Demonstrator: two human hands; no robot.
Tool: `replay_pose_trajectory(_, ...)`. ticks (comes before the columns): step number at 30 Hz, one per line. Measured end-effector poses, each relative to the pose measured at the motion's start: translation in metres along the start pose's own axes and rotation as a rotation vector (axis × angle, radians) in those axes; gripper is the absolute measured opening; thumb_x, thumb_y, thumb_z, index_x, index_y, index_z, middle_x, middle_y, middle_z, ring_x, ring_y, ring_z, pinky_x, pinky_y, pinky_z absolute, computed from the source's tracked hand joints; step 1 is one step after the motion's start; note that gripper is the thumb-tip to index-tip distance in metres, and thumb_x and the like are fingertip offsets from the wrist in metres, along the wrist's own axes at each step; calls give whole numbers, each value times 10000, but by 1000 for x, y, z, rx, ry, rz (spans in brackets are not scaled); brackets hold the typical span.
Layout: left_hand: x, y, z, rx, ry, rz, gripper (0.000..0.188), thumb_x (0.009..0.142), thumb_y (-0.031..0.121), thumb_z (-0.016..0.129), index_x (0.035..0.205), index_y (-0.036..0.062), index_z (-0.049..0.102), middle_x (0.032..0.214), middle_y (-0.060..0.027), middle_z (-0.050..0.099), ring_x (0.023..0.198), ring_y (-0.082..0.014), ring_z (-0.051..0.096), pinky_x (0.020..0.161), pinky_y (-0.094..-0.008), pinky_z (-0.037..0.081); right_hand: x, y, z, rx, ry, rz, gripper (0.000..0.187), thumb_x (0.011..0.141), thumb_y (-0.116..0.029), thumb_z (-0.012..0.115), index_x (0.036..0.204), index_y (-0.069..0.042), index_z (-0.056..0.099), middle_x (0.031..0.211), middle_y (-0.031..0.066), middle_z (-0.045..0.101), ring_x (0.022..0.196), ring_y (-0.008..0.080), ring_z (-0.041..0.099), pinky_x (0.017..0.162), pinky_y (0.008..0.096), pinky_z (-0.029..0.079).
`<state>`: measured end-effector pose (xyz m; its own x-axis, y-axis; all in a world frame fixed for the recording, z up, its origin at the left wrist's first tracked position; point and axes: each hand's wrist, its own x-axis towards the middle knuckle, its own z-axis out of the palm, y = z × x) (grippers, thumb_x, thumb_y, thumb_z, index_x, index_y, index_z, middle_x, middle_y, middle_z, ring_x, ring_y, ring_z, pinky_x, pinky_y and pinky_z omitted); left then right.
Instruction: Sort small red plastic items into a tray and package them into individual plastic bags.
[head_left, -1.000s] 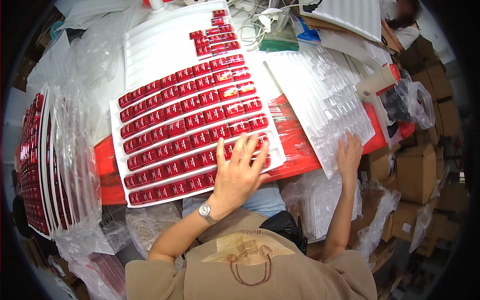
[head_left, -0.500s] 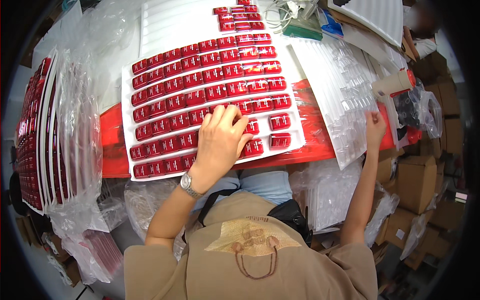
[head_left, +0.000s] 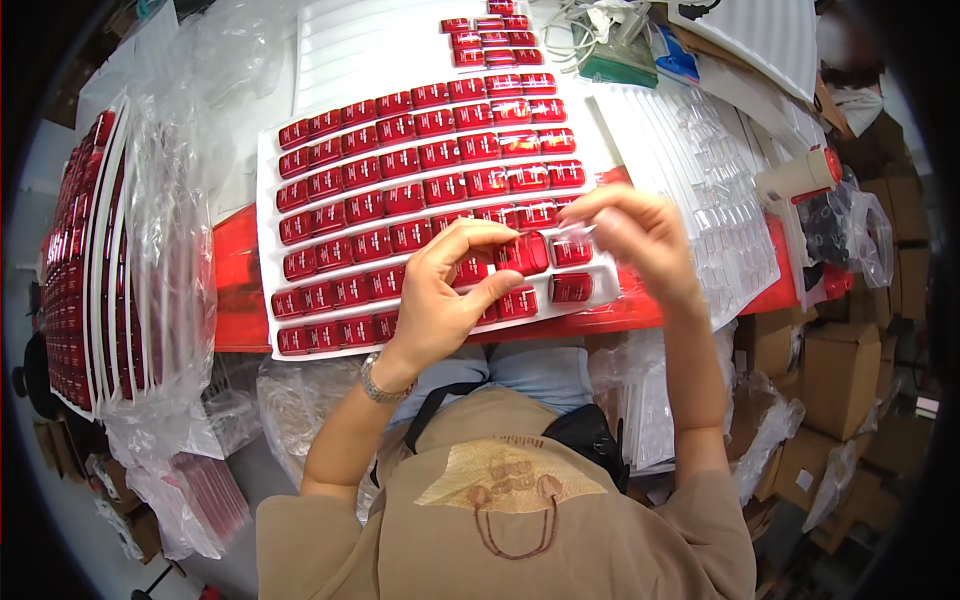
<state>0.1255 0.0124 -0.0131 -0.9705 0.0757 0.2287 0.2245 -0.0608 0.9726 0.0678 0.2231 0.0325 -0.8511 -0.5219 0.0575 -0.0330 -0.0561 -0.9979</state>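
Note:
Between the thumb and fingers of my left hand (head_left: 450, 290), closed on it, is a glossy red rounded-rectangular piece (head_left: 524, 254), lifted over the near right part of a white tray (head_left: 600, 290). Rows of like red pieces (head_left: 404, 199) with pale print fill most of that tray. My right hand (head_left: 645, 235) comes in from the right, smeared by motion. Its fingers pinch a small clear plastic piece (head_left: 577, 231) close to the red one; the clear piece's outline is blurred. Partly hidden behind my hands are some tray slots.
A ribbed white sheet (head_left: 690, 190) with clear plastic pieces lies to the right, beside a beige and red cylindrical tool (head_left: 800, 176). Upright trays of red pieces (head_left: 80, 270) in plastic film stand at left. Cardboard boxes (head_left: 838, 370) are stacked at far right. Cables (head_left: 580, 35) lie at the back.
My left hand has lifted a red piece from the tray. My right hand has moved left from the clear pieces and now holds one close to it.

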Motion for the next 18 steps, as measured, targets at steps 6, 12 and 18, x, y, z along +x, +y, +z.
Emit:
replay_pose_trajectory(6, 0, 6, -7, 326, -101, 141, 303, 691, 53, 750, 960, -20, 629, 915, -123, 642, 849, -241, 628, 756, -327, 494, -3, 12, 12, -142, -112, 136, 215, 800, -66, 689, 906, -40, 504, 792, -27, 504, 683, 27, 460, 584, 183, 382)
replay_pose_trajectory(12, 1, -1, 5, 277, -71, -3, 282, 700, 63, 740, 937, -27, 615, 868, -120, 628, 778, -250, 626, 695, -326, 498, -12, 20, 21, -546, -93, 11, 354, 758, -127, 752, 975, -39, 486, 743, -13, 489, 607, 46, 453, 533, 208, 371)
replay_pose_trajectory(18, 4, -2, 9, 928, -42, 218, 265, 691, 154, 739, 912, 48, 639, 893, -58, 624, 885, -219, 523, 798, -367, 376, -38, 34, -40, 382, 610, 19, 123, 928, -161, 490, 985, -65, 544, 799, 43, 519, 592, 109, 466, 485, 203, 384)
